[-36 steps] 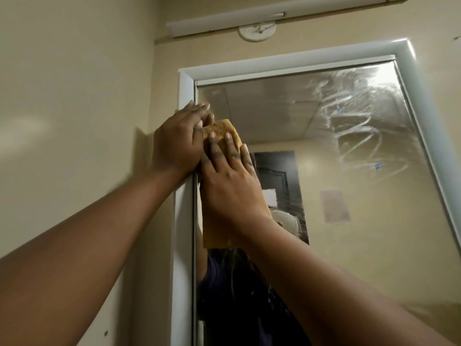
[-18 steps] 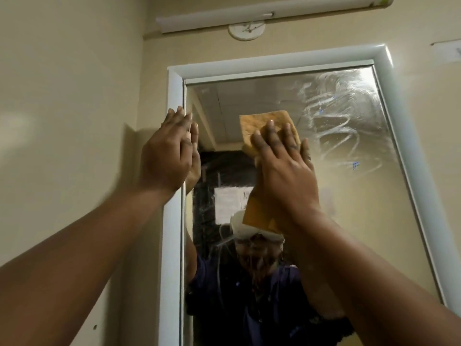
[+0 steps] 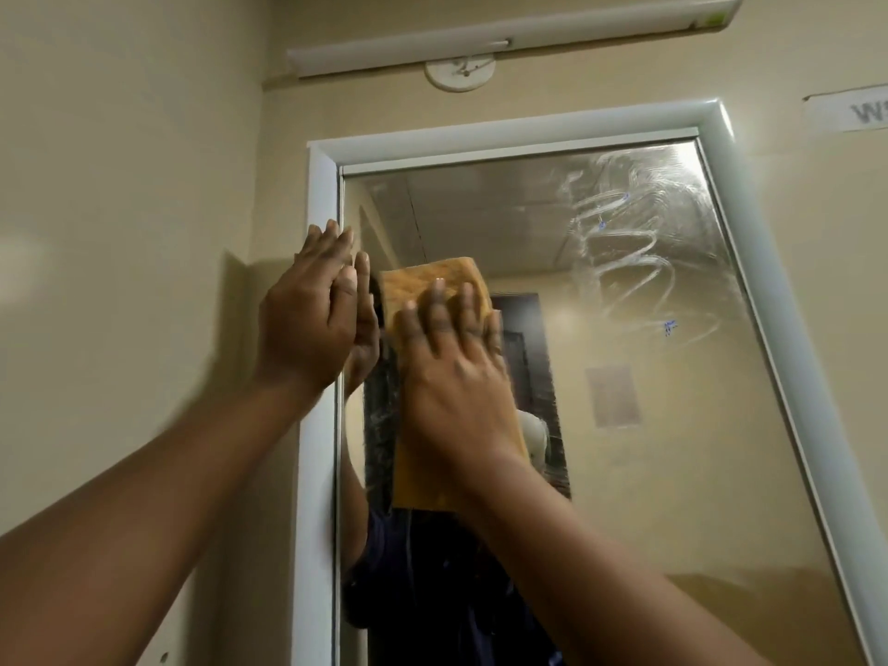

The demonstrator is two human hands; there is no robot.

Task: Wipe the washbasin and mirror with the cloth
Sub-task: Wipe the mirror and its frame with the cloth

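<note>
A tall mirror [image 3: 648, 425] in a white frame [image 3: 319, 194] fills the wall ahead. My right hand [image 3: 451, 372] presses an orange-yellow cloth [image 3: 423, 276] flat against the glass near the mirror's upper left. My left hand [image 3: 307, 319] rests flat, fingers together, on the left side of the frame, just beside the cloth. White smeared streaks [image 3: 634, 242] cover the upper right of the glass. The washbasin is out of view.
A beige wall [image 3: 125, 233] runs along the left. Above the mirror hang a white tube light fixture [image 3: 509, 36] and a round white fitting [image 3: 460, 72]. A paper label [image 3: 850, 115] is stuck on the wall at the upper right.
My right hand slid the cloth from the left edge toward the mirror's middle, then back left and slightly lower. My left hand stayed on the frame.
</note>
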